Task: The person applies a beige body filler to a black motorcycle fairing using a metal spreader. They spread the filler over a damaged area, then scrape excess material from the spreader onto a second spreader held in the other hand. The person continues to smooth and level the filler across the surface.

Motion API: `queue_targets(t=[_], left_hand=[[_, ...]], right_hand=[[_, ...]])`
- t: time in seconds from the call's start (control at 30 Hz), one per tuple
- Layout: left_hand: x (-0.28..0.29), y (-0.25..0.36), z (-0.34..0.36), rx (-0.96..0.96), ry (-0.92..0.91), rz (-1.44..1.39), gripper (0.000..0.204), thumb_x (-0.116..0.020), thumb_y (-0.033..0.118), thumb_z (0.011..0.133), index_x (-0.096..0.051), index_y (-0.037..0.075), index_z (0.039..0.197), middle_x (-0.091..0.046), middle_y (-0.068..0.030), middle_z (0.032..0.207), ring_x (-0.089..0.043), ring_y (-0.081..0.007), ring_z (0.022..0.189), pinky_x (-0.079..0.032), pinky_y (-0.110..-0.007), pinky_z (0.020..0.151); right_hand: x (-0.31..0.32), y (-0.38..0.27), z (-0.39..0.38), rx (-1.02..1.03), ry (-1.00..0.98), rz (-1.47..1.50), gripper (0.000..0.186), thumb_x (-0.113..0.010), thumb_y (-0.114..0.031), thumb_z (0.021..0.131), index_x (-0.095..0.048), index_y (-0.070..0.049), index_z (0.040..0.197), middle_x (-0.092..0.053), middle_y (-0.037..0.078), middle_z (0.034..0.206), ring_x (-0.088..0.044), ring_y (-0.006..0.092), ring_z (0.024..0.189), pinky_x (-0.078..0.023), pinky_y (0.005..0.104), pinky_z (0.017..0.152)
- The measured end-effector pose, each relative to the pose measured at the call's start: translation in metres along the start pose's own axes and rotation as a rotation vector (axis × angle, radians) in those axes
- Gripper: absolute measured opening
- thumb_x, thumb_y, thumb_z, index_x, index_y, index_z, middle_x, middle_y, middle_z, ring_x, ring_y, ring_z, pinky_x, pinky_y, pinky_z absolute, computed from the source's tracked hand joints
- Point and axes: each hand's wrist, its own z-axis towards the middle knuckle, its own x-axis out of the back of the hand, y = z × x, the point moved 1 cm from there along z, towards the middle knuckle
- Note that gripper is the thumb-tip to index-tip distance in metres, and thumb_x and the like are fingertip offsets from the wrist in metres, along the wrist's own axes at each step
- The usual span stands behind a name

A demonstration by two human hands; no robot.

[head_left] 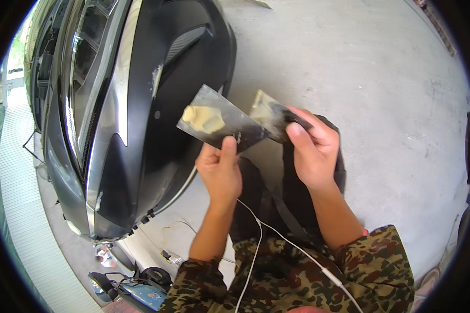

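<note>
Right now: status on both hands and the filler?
Left hand grips metal spreader carrying a blob of cream filler. Right hand grips smaller scraper, blade meeting spreader's edge. Black bumper close beside, nothing between.

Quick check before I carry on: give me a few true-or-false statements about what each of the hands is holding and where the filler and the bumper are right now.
1. The left hand holds a flat metal spreader with a lump of pale filler on it. True.
2. The right hand is empty. False: it grips a second, smaller spreader smeared with filler.
3. The two spreaders meet between the hands. True.
4. The black car bumper lies to the person's right. False: it is on the left, beside the left hand.
5. The floor is bare grey concrete. True.
</note>
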Motion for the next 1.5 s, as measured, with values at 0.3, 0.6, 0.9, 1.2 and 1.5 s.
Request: queue_targets(t=[0.3,0.6,0.9,1.2,1.5], left_hand=[[-0.015,0.027,0.008,0.008,-0.095,0.022,0.019,-0.064,0.008,0.108,-0.067,-0.004,0.122,-0.074,-0.0110,0.116,-0.073,-0.0167,0.101,-0.065,-0.040,0.091],[-0.017,0.028,0.008,-0.265,0.099,0.229,0.020,-0.069,0.012,0.107,-0.073,-0.007,0.108,-0.073,-0.0039,0.092,-0.060,-0.0060,0.082,-0.054,-0.027,0.074],[-0.007,0.035,0.002,-0.299,0.034,0.252,0.021,-0.064,0.009,0.108,-0.068,-0.007,0.121,-0.075,-0.0082,0.111,-0.071,-0.0135,0.097,-0.065,-0.037,0.088],[0.009,0.039,-0.005,0.339,-0.160,-0.158,0.020,-0.062,0.011,0.108,-0.068,0.001,0.124,-0.076,-0.0098,0.116,-0.077,-0.0177,0.100,-0.068,-0.032,0.082],[0.016,0.048,-0.005,0.416,-0.125,-0.170,0.023,-0.066,0.014,0.106,-0.069,-0.001,0.123,-0.077,-0.0106,0.113,-0.077,-0.0165,0.097,-0.068,-0.031,0.082]], right_hand=[[0.023,-0.018,-0.006,0.213,-0.241,-0.519,0.027,-0.065,0.002,0.100,-0.073,0.005,0.126,-0.076,0.019,0.116,-0.073,0.0256,0.101,-0.056,0.0335,0.088],[-0.001,-0.026,-0.014,0.379,-0.099,-0.854,0.030,-0.068,0.007,0.092,-0.075,0.000,0.121,-0.077,0.019,0.111,-0.076,0.0343,0.094,-0.062,0.0379,0.080],[0.020,0.074,-0.013,-0.202,-0.256,-1.122,0.023,-0.065,-0.010,0.101,-0.075,-0.002,0.120,-0.077,0.018,0.102,-0.075,0.0278,0.086,-0.058,0.0367,0.080],[0.009,0.023,0.049,-0.647,-0.107,0.253,0.049,-0.063,-0.023,0.109,-0.054,0.000,0.151,-0.072,0.009,0.128,-0.071,0.0164,0.109,-0.058,0.0315,0.093],[0.015,0.023,0.038,-0.695,-0.429,0.055,0.055,-0.068,-0.008,0.103,-0.051,-0.001,0.155,-0.076,0.005,0.110,-0.071,0.0078,0.093,-0.057,0.0238,0.086]])
